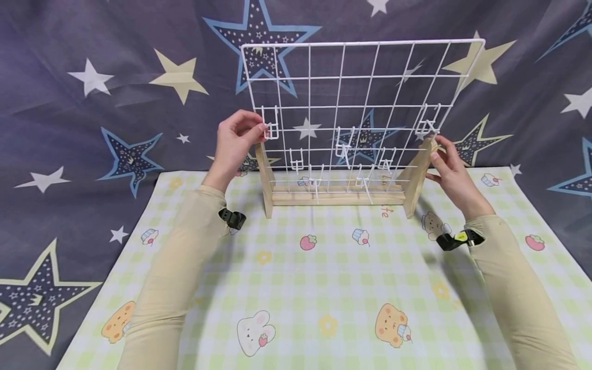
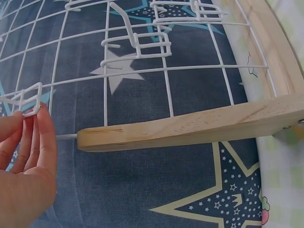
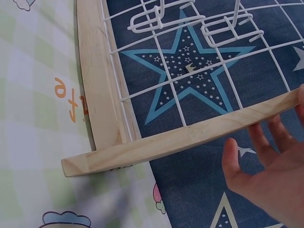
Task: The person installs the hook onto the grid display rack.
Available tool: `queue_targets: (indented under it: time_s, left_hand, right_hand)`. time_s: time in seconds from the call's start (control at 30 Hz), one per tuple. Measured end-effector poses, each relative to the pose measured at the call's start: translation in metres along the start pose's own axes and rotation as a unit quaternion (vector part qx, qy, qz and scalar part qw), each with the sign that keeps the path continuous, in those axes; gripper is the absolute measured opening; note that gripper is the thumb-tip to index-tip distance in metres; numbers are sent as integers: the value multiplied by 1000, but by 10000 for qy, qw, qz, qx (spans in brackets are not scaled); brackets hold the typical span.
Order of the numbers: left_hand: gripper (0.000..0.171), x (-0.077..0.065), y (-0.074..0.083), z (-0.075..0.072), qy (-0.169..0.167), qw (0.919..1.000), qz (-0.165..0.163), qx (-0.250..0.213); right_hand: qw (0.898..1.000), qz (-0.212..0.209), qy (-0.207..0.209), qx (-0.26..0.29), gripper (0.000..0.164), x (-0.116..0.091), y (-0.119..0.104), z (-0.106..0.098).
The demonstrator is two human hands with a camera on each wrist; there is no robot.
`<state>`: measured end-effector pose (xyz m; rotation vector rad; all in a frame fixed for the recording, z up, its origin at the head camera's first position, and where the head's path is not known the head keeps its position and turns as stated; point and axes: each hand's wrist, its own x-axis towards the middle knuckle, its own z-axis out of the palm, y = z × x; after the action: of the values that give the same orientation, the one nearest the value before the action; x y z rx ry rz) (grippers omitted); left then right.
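A white wire grid rack (image 1: 361, 77) stands in a pale wooden stand (image 1: 337, 199) on the table. Several white wire hooks hang on the grid, among them a middle one (image 1: 343, 149) and one at the right (image 1: 427, 123). At the grid's left edge, my left hand (image 1: 238, 139) pinches another white hook (image 2: 32, 99) between thumb and fingers, just above the left wooden post (image 2: 166, 130). My right hand (image 1: 450, 167) holds the upper end of the right wooden post (image 3: 190, 133); its fingers reach behind the wood, and the thumb (image 3: 231, 154) stands off it.
A green checked tablecloth (image 1: 287, 277) with cartoon prints covers the table. Close behind the rack hangs a dark cloth with stars (image 1: 180, 77). Dark bands with small devices (image 1: 233, 219) sit on both wrists.
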<state>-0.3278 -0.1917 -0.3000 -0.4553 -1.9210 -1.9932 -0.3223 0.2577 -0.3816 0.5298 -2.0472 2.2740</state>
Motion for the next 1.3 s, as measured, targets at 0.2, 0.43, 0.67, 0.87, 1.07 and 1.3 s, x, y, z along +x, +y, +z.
queue_targets:
  time_s: [0.2,0.43,0.67,0.87,1.07,1.3]
  left_hand:
    - [7,2,0,1,-15,9997,33,226]
    - [12,6,-4,3,-62,9949,161,990]
    - [13,3,-3,4,-65,9872,387,1543]
    - [13,3,-5,2,-70,9808,612,1852]
    - [9,1,-8,0,-64,9517,1167,2840]
    - [10,-12,-13,-7,-185,9193,1453,3652]
  right_hand:
    - [10000,-40,57,51,42,0,1,0]
    - [9999,-40,87,92,42,0,2,0]
    - [9999,-22,109,33,42,1,4,-1]
    - [9999,-28,128,-33,43,4,5,1]
    - [9998,-18,178,21,45,4,10,2]
    - [9788,-10,103,-2046,48,-4,14,-8]
